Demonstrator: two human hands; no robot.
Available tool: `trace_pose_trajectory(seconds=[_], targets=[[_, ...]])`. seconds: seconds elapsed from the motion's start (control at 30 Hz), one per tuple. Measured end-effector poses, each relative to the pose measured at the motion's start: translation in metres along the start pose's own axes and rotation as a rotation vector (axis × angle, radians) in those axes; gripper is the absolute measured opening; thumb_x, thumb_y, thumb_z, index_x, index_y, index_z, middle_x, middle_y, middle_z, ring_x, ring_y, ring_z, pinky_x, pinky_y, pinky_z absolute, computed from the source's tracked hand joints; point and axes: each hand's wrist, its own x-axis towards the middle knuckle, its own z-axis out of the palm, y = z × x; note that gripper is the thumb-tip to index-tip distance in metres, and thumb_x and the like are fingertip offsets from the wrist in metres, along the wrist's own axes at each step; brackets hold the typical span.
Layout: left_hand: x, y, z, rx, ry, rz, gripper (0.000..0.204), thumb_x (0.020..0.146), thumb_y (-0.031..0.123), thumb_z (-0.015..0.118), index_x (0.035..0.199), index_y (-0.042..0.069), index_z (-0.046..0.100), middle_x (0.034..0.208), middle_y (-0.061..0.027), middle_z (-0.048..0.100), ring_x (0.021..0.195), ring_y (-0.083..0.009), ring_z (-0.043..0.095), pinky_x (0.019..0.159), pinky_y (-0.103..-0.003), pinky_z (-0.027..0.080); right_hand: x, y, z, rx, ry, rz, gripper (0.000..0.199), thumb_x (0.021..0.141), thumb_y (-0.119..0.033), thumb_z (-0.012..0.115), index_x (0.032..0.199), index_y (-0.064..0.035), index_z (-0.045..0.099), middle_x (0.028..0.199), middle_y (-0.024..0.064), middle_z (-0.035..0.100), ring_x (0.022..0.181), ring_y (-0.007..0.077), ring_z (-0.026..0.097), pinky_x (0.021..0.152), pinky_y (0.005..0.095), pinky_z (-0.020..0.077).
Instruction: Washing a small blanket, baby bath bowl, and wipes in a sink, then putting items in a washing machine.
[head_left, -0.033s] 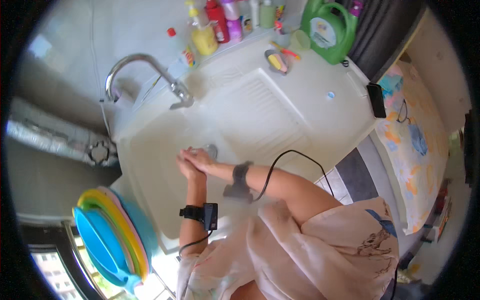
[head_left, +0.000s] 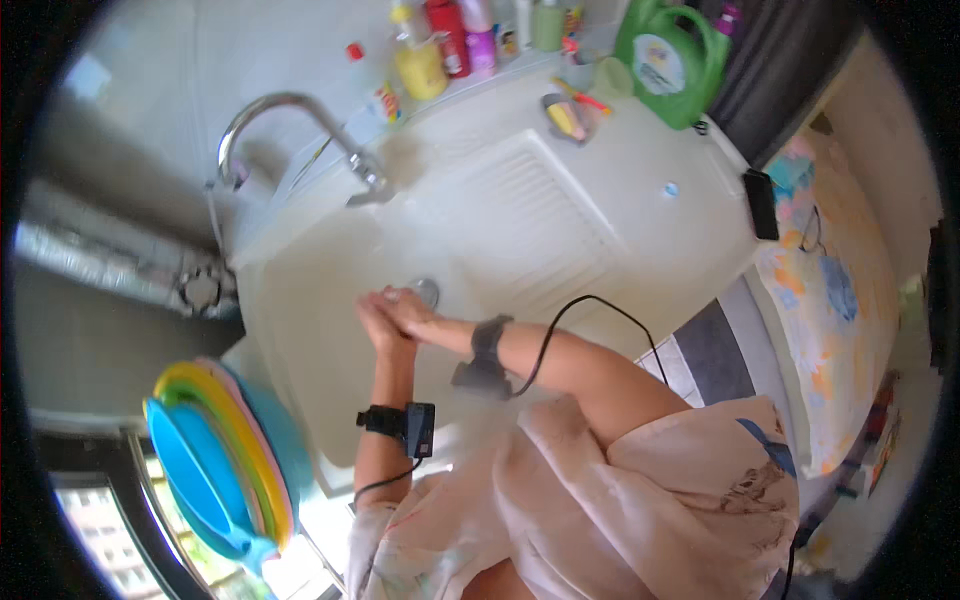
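Observation:
My left hand point(head_left: 379, 326) and my right hand point(head_left: 408, 312) press against each other, low over the white sink basin point(head_left: 310, 300). The right one lies across the palm side of the left. Their fingers look stretched out, though slightly blurred, and I see no object between them. Just beyond the fingertips is the round metal drain point(head_left: 427, 292). The curved chrome faucet point(head_left: 300, 100) stands at the far left of the basin; I cannot make out water running from it. Each wrist carries a black strap with a small device and a cable.
A ribbed washboard slope point(head_left: 520, 220) adjoins the basin. Several bottles, including a yellow one point(head_left: 420, 70), line the back ledge beside a green jug point(head_left: 672, 65). A brush point(head_left: 566, 118) and phone point(head_left: 760, 204) lie rightward. Stacked colourful basins point(head_left: 205, 480) stand left.
My hands have slid against each other, and their fingers look straighter. More of the drain shows beside them. The whole view has shifted slightly.

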Motion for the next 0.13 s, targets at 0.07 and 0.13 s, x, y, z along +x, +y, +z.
trace_pose_trajectory(seconds=[0.07, 0.13], targets=[[-0.039, 0.007, 0.046, 0.129, 0.104, -0.122, 0.063, 0.075, 0.062, 0.034, 0.113, 0.012, 0.041, 0.109, -0.0098, 0.047, 0.100, -0.0284, 0.043, 0.078, -0.046, 0.039, 0.010, 0.005, -0.005, -0.195, 0.009, 0.025, 0.038, 0.079, -0.037, 0.045, 0.090, -0.0034, 0.058, 0.085, 0.0180, 0.060, 0.082, 0.0286, 0.057, 0.075, 0.0356, 0.0424], [-0.041, 0.013, 0.035, 0.138, -0.041, -0.182, 0.057, 0.072, 0.051, 0.052, 0.115, 0.016, 0.041, 0.116, -0.0055, 0.043, 0.104, -0.0268, 0.040, 0.078, -0.052, 0.037, 0.019, 0.041, 0.031, -0.351, -0.046, 0.067, 0.039, 0.079, -0.037, 0.045, 0.095, -0.0039, 0.057, 0.089, 0.0177, 0.059, 0.085, 0.0281, 0.057, 0.077, 0.0357, 0.0418]])
